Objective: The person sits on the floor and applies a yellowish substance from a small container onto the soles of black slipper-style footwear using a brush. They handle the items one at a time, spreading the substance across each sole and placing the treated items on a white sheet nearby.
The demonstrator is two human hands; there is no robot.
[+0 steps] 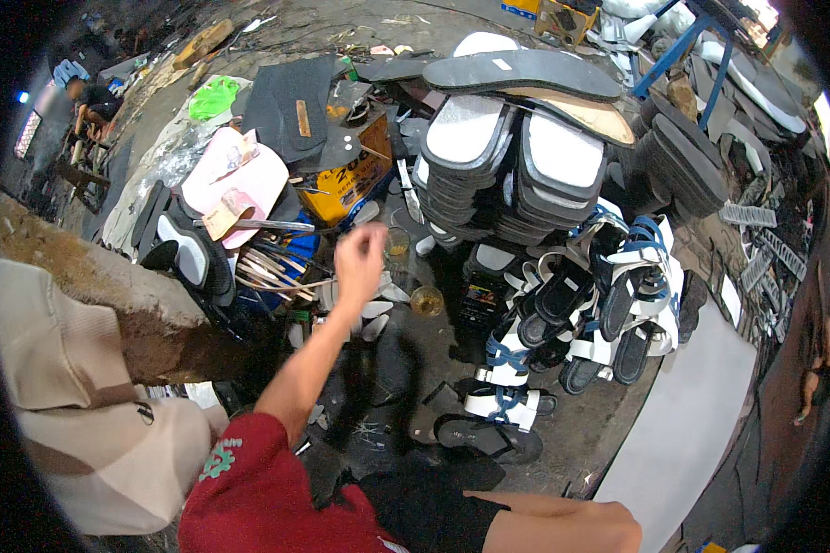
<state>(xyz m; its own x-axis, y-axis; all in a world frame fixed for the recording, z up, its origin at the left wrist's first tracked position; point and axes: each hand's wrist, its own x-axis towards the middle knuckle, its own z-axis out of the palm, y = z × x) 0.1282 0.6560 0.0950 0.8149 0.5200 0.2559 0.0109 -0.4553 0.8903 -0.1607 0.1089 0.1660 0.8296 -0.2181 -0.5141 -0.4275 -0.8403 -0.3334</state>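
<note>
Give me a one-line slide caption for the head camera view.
Left hand reaches out above a small glass on a cluttered workshop floor, beside stacked shoe soles and strapped sandals.

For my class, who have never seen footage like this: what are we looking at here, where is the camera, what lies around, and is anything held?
There is no machine. A person wears a wide fisheye camera on the head, looking down, so straight edges bend near the rim. The outstretched arm in the red sleeve ends in the left hand, fingers pinched together; whether it holds something small cannot be told. It hovers near a small glass. The right hand is not clearly seen; only a bare limb shows at the lower edge. On the dark floor stand stacks of shoe soles and a heap of blue-and-white strapped sandals. Another person sits far off, upper left.
</note>
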